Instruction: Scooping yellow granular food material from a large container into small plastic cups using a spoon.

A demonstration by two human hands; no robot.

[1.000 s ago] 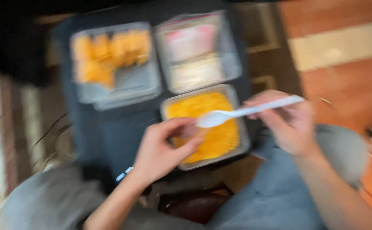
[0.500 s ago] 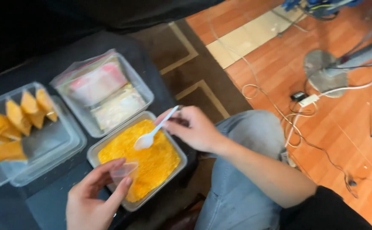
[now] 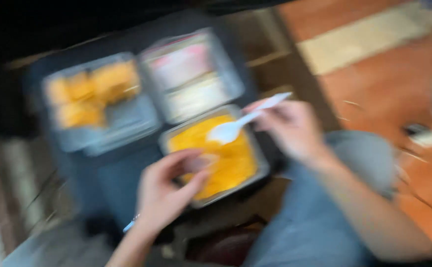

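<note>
Frame blurred. I see the right hand (image 3: 290,129) pinching a white plastic spoon (image 3: 243,123), bowl over the clear rectangular tray of yellow food (image 3: 216,158) on the dark worktop (image 3: 112,173). Left hand (image 3: 169,190) pinches a small clear piece (image 3: 198,162) at the tray's near edge.

Motion blur smears the whole head view, so the edges of the right hand (image 3: 290,126) and its white plastic spoon (image 3: 240,123) read soft, and the small item pinched in the left hand (image 3: 169,190) cannot be identified. The contents of the far clear containers (image 3: 191,74) show only as orange and pale patches. The left forearm is cut off by the bottom edge.
</note>
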